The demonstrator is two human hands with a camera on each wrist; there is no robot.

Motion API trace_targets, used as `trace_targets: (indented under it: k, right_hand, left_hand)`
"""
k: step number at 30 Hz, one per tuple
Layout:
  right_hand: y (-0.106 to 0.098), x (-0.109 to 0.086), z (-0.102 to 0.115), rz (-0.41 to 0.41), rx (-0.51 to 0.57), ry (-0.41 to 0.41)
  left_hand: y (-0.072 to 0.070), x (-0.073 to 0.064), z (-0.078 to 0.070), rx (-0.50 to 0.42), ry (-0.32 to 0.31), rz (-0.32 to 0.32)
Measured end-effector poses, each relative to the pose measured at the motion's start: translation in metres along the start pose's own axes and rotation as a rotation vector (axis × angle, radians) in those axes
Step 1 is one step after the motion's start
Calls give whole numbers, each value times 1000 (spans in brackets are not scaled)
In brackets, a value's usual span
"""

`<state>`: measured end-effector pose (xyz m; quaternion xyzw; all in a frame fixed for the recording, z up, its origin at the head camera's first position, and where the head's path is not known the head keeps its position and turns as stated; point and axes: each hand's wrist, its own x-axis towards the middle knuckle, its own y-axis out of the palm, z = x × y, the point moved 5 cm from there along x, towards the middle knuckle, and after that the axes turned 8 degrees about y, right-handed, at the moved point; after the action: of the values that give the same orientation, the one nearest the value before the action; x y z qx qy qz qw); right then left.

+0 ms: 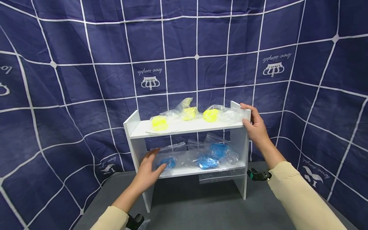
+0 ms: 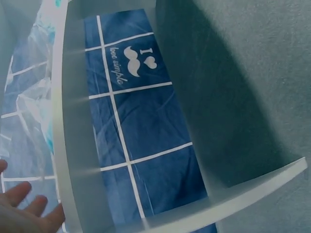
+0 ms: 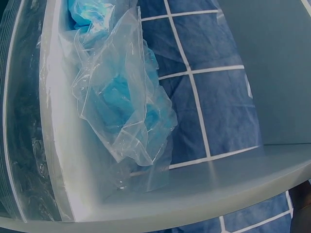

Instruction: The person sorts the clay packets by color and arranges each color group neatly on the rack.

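A white two-tier shelf (image 1: 184, 129) stands on the dark grey surface. My right hand (image 1: 256, 126) grips the top of its right side panel, thumb in front and fingers over the outer edge. At the left end of the lower tier, my left hand (image 1: 148, 169) is held with spread fingers beside a clear bag with blue contents (image 1: 169, 163). Whether it touches the bag I cannot tell. Two more bags with blue contents (image 1: 208, 162) lie right of it, also seen as a crumpled blue bag (image 3: 121, 102) in the right wrist view. Three bags with yellow contents (image 1: 211, 115) sit on top.
A clear zip bag (image 1: 221, 176) hangs below the front edge of the lower tier. More clear plastic (image 1: 144, 224) lies by the left wrist. A dark blue curtain (image 1: 184, 41) with white grid lines surrounds the back and sides.
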<state>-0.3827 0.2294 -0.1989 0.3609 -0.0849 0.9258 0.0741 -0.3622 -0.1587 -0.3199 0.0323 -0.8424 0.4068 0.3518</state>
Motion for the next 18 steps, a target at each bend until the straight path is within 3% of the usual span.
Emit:
trace_targets:
  k: [5,8,12,15,18]
  right_hand:
    - [1,-1,-1,2,5,-1]
    - [1,-1,-2,5,6,-3]
    - [2,-1,-2,13,11,-3]
    - [2,-1,-2,10,7,-2]
    - [0,0,-2,3,6,-2]
  left_hand:
    - [-9,-16,-4,-115,94,-27]
    - [-16,-28,-7,-173,125,9]
    - [-28,-50,-9,-162,172,112]
    - [-38,-68,-7,-175,226,224]
    - [-45,-86,1,-229,212,370]
